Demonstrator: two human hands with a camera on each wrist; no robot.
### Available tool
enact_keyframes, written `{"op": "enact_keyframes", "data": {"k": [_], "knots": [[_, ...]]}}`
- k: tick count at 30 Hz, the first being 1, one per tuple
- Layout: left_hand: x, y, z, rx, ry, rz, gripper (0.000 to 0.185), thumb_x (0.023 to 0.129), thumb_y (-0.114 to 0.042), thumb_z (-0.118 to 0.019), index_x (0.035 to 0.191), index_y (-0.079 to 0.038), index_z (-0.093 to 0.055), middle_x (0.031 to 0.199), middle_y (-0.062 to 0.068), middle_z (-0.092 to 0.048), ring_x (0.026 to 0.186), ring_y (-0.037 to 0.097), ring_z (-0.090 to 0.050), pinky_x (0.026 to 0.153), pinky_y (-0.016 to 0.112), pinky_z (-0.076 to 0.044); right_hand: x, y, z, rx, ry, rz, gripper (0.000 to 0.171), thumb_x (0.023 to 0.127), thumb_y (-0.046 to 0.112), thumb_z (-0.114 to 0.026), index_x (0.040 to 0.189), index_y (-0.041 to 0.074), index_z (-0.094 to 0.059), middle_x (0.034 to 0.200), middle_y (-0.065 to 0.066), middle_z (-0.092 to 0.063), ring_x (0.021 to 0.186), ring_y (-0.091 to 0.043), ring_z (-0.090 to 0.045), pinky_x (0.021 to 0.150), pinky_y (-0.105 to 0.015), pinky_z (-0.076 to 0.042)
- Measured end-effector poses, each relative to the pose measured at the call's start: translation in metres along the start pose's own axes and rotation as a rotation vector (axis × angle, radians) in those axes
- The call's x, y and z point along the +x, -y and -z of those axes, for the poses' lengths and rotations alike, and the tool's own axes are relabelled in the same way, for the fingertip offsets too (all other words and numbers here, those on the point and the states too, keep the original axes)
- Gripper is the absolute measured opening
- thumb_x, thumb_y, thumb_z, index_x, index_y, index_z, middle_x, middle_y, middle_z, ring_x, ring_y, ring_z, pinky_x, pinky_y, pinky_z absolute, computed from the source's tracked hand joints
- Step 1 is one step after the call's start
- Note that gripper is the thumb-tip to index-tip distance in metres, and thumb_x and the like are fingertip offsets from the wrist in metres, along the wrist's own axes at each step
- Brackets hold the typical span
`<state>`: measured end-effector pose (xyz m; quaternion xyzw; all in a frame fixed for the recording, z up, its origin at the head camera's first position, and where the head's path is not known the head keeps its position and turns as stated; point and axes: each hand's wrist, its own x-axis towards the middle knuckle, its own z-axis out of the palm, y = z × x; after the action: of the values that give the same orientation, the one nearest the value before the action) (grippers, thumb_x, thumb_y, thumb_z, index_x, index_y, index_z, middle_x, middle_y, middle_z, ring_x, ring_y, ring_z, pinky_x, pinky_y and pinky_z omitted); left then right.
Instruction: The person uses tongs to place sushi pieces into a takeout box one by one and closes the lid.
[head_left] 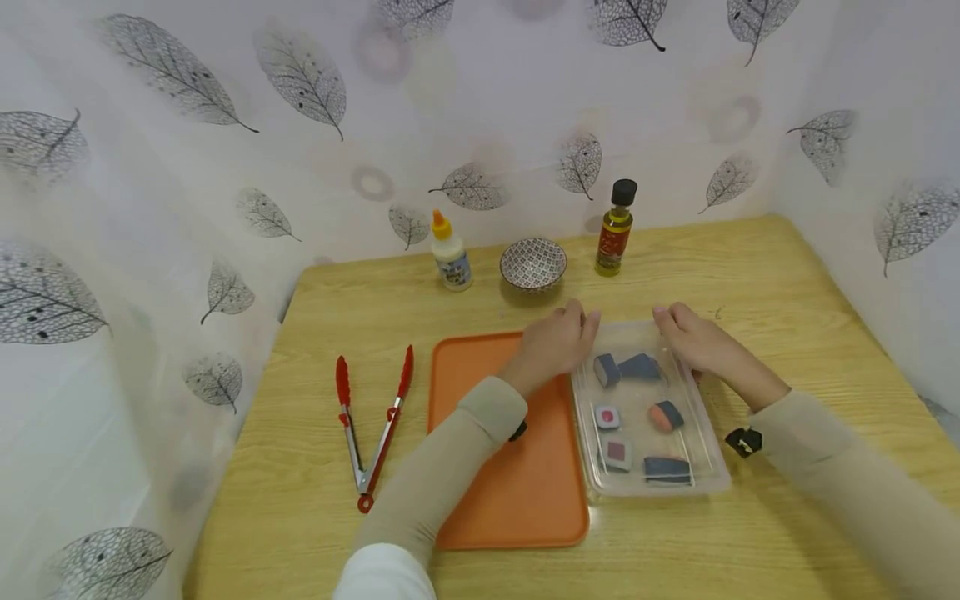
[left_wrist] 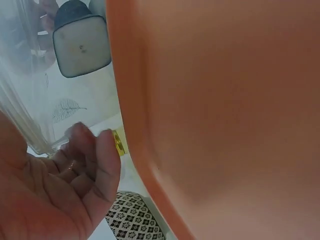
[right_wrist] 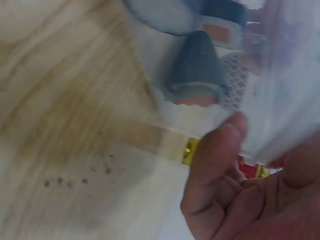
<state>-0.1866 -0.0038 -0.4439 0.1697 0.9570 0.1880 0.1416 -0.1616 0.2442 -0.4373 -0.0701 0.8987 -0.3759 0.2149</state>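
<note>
A clear plastic box (head_left: 633, 396) stands on the right half of the table with several sushi pieces inside, among them a small white roll with a pink centre (head_left: 607, 417) and a dark triangular piece (head_left: 640, 367). At the box's far left corner, my left hand (head_left: 551, 342) grips the rim with curled fingers. My right hand (head_left: 701, 342) holds the far right corner, its thumb along the edge in the right wrist view (right_wrist: 215, 155). An orange tray (head_left: 525, 500) lies flat beside the box, under my left forearm.
Red-tipped tongs (head_left: 382, 442) lie spread on the table left of the tray. Along the back stand a glue bottle (head_left: 452, 258) with an orange cap, a patterned bowl (head_left: 533, 265) and an oil bottle (head_left: 615, 237). Leaf-printed sheeting hangs behind and at the sides.
</note>
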Motion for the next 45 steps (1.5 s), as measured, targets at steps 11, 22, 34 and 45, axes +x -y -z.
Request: {"op": "enact_keyframes", "data": {"k": [11, 22, 34, 45], "knots": [[-0.002, -0.004, -0.002, -0.051, 0.010, 0.025, 0.052, 0.113, -0.056, -0.015, 0.114, -0.015, -0.048, 0.081, 0.002, -0.059, 0.066, 0.018, -0.058, 0.062, 0.033, -0.048, 0.006, 0.000, -0.008, -0.102, -0.096, 0.034, 0.065, 0.113, 0.053, -0.009, 0.114, -0.002, -0.043, 0.070, -0.008, -0.041, 0.047, -0.019, -0.040, 0.042, -0.037, -0.044], [-0.002, -0.004, -0.002, -0.068, 0.022, 0.031, 0.050, 0.112, -0.057, -0.018, 0.109, -0.015, -0.045, 0.078, 0.003, -0.056, 0.064, 0.019, -0.056, 0.060, 0.033, -0.048, 0.007, 0.003, -0.012, -0.094, -0.107, 0.047, 0.059, 0.114, 0.048, -0.009, 0.105, -0.001, -0.041, 0.074, -0.008, -0.039, 0.058, -0.021, -0.040, 0.051, -0.037, -0.042], [-0.003, -0.001, -0.004, -0.203, 0.012, 0.043, 0.045, 0.113, -0.053, -0.024, 0.117, -0.013, -0.045, 0.084, 0.003, -0.059, 0.067, 0.018, -0.058, 0.058, 0.032, -0.049, 0.012, -0.004, -0.006, -0.070, -0.017, 0.031, 0.087, 0.112, 0.052, -0.003, 0.146, -0.014, -0.048, 0.074, -0.021, -0.055, 0.047, -0.018, -0.041, 0.059, -0.043, -0.052], [-0.007, 0.001, -0.001, -0.262, 0.059, 0.075, 0.050, 0.113, -0.052, -0.023, 0.126, -0.009, -0.045, 0.080, 0.005, -0.065, 0.063, 0.019, -0.064, 0.061, 0.034, -0.053, 0.010, 0.003, -0.001, -0.089, 0.048, -0.008, 0.089, 0.111, 0.059, -0.009, 0.142, -0.011, -0.055, 0.119, -0.039, -0.061, 0.046, -0.021, -0.046, 0.046, -0.041, -0.049]]}}
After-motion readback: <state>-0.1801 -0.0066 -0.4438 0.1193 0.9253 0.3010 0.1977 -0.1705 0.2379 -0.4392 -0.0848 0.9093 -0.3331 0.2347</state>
